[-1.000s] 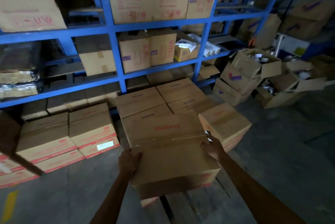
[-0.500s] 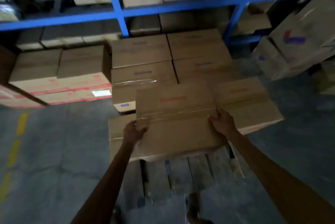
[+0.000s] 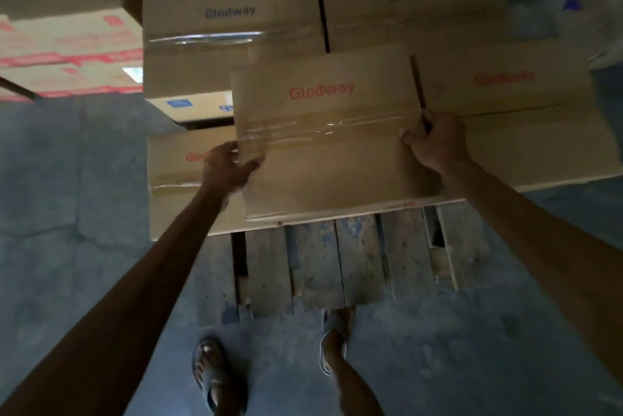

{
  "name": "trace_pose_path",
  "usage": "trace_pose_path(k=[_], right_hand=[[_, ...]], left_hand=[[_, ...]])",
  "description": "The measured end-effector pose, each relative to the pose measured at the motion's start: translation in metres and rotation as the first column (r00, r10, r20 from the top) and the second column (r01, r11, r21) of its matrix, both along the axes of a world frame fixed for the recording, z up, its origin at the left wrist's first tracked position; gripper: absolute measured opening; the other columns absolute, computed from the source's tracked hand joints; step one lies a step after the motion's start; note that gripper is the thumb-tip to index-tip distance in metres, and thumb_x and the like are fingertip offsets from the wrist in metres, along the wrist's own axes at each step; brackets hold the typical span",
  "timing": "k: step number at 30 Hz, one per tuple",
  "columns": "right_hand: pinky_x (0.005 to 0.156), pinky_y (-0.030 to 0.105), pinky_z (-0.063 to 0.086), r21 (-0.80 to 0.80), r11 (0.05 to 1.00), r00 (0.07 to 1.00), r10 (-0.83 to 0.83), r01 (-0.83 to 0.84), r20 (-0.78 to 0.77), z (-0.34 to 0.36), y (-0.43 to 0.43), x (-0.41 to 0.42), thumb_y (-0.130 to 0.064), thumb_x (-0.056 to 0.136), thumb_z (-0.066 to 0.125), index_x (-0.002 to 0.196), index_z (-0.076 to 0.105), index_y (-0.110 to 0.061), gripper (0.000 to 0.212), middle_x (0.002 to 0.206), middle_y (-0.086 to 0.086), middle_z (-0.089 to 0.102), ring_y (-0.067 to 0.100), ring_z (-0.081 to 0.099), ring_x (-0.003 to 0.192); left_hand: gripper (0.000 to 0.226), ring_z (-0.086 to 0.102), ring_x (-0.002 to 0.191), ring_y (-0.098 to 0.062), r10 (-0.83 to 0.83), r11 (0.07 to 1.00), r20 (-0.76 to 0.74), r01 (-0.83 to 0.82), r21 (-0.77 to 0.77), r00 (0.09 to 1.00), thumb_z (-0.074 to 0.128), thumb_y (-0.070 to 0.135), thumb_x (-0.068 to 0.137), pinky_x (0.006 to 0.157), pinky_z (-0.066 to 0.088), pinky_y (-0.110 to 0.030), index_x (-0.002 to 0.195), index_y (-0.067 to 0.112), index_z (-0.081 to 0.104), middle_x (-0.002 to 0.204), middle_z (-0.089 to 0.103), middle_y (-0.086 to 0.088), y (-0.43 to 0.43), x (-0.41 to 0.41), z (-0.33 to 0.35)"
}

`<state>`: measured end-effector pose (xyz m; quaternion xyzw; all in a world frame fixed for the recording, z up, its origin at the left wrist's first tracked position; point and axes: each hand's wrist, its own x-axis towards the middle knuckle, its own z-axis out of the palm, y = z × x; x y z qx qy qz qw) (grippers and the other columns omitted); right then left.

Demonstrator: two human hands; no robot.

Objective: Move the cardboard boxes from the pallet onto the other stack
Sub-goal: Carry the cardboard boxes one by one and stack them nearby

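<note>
A dim concrete floor (image 3: 84,213) runs under me, with the worn slats of the wooden pallet (image 3: 337,264) just ahead of my sandalled feet (image 3: 333,341). On the pallet's near edge is the box (image 3: 323,166) I am handling, its "Glodway" print facing up and clear tape across the lid. My left hand (image 3: 229,166) grips its left edge, thumb lying on the tape. My right hand (image 3: 435,142) grips the right edge, fingers dipping into the narrow gap beside the neighbouring box (image 3: 526,139). A lower box (image 3: 175,193) shows under the left side, and I cannot tell whether mine rests on it or hangs clear. To do this well, I think I should work my fingers further under both ends, pull the box close to my body and lift it level so it does not snag on the neighbour. The red-printed stack (image 3: 67,51) far left looks like the destination, so I should turn with my feet, not twist.
</note>
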<state>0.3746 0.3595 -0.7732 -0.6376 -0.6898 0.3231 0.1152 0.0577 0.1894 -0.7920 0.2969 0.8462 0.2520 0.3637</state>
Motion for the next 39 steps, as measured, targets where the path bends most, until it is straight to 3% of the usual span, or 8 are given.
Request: trace_pose_path(k=[3, 9, 13, 20, 26, 30, 33, 39], right_hand=[[0.082, 0.032, 0.054, 0.014, 0.999, 0.999, -0.034, 0.033, 0.031, -0.012, 0.006, 0.01, -0.031, 0.08, 0.076, 0.101, 0.073, -0.006, 0.033, 0.093, 0.015, 0.073, 0.027, 0.068, 0.089], [0.082, 0.031, 0.055, 0.025, 1.0, 0.999, -0.018, 0.017, 0.034, -0.028, 0.008, 0.015, -0.033, 0.075, 0.077, 0.099, 0.074, -0.006, 0.037, 0.094, 0.015, 0.073, 0.028, 0.068, 0.089], [0.082, 0.041, 0.052, 0.113, 0.992, 0.984, 0.037, -0.057, 0.174, -0.032, 0.005, 0.011, -0.039, 0.076, 0.045, 0.082, 0.066, -0.004, 0.041, 0.089, 0.025, 0.064, 0.04, 0.062, 0.089], [0.093, 0.039, 0.04, 0.081, 0.945, 0.835, 0.239, -0.318, 0.496, -0.033, -0.026, 0.001, -0.018, 0.08, 0.049, 0.099, 0.06, -0.009, 0.023, 0.105, 0.017, 0.063, 0.035, 0.053, 0.109], [0.093, 0.036, 0.051, -0.176, 0.944, 0.887, 0.324, -0.28, 0.328, 0.011, -0.083, -0.026, -0.031, 0.086, 0.056, 0.111, 0.063, -0.013, 0.032, 0.116, 0.011, 0.063, 0.031, 0.06, 0.11], [0.108, 0.032, 0.041, -0.291, 0.893, 0.888, 0.409, -0.343, 0.211, 0.084, -0.134, -0.078, -0.037, 0.092, 0.059, 0.142, 0.048, -0.01, 0.058, 0.142, 0.01, 0.054, 0.027, 0.051, 0.13], [0.107, 0.027, 0.039, -0.253, 0.873, 0.876, 0.46, -0.416, 0.147, 0.157, -0.189, -0.137, -0.039, 0.092, 0.059, 0.142, 0.048, -0.013, 0.057, 0.144, 0.009, 0.052, 0.024, 0.048, 0.132], [0.107, 0.027, 0.04, -0.188, 0.836, 0.854, 0.52, -0.516, -0.031, 0.284, -0.324, -0.275, -0.039, 0.089, 0.063, 0.142, 0.049, -0.016, 0.059, 0.146, 0.004, 0.05, 0.021, 0.048, 0.133]], left_hand=[[0.056, 0.071, 0.093, -0.022, 0.012, 1.0, 0.044, -0.013, 0.013, 0.999, 0.081, 0.03, 0.075, 0.084, 0.059, -0.04, 0.123, 0.009, 0.063, 0.11, 0.072, -0.011, 0.003, 0.014, -0.009], [0.052, 0.068, 0.093, -0.019, 0.039, 0.999, 0.041, -0.039, 0.008, 0.998, 0.077, 0.021, 0.081, 0.079, 0.056, -0.03, 0.127, 0.008, 0.06, 0.11, 0.069, -0.005, 0.003, 0.031, -0.014], [0.048, 0.068, 0.09, -0.02, 0.034, 0.999, 0.004, -0.034, 0.011, 0.999, 0.076, 0.023, 0.08, 0.078, 0.055, -0.029, 0.124, 0.01, 0.064, 0.11, 0.071, -0.007, 0.001, 0.035, -0.019], [0.051, 0.064, 0.095, -0.02, 0.042, 0.999, 0.051, -0.04, -0.031, 0.998, 0.073, 0.026, 0.083, 0.079, 0.052, -0.03, 0.13, 0.013, 0.058, 0.119, 0.067, -0.009, 0.004, 0.041, -0.025], [0.07, 0.053, 0.126, -0.03, -0.031, 0.968, 0.082, 0.05, -0.247, 0.996, 0.071, 0.04, 0.084, 0.108, 0.041, -0.039, 0.142, 0.011, 0.045, 0.14, 0.053, -0.014, -0.005, 0.028, 0.014], [0.066, 0.057, 0.121, -0.029, -0.008, 0.975, 0.135, 0.038, -0.221, 0.991, 0.074, 0.037, 0.082, 0.104, 0.045, -0.035, 0.137, 0.012, 0.05, 0.134, 0.058, -0.013, -0.048, 0.007, 0.085], [0.054, 0.062, 0.113, -0.032, 0.03, 0.989, 0.12, -0.012, -0.148, 0.992, 0.071, 0.03, 0.085, 0.093, 0.05, -0.032, 0.133, 0.01, 0.054, 0.123, 0.064, -0.014, -0.108, -0.024, 0.162], [0.06, 0.059, 0.118, -0.027, 0.08, 0.995, -0.011, -0.081, -0.064, 0.997, 0.07, 0.031, 0.086, 0.1, 0.046, -0.032, 0.139, 0.012, 0.049, 0.127, 0.061, -0.017, -0.275, -0.123, 0.292]])
